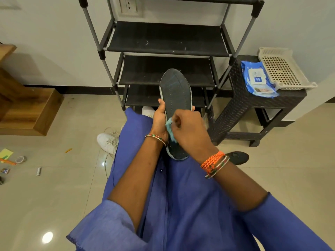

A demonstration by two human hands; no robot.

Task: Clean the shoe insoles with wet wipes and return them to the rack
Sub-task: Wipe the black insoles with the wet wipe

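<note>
A dark grey insole [175,91] with a pale edge stands almost upright over my lap, toe end up. My left hand [159,120] grips its left edge at mid length, fingertips showing round the right edge. My right hand [188,131] pinches a crumpled light blue wet wipe [170,130] against the insole's lower half. A second dark insole [237,157] lies on the floor behind my right wrist. The black shoe rack [163,51] stands straight ahead against the wall.
A blue pack of wet wipes [257,78] and a beige perforated tray [282,69] sit on a dark woven stool [241,109] to the right. White sneakers [108,142] lie on the floor at left, by wooden steps [27,113]. Small scraps litter the far left tiles.
</note>
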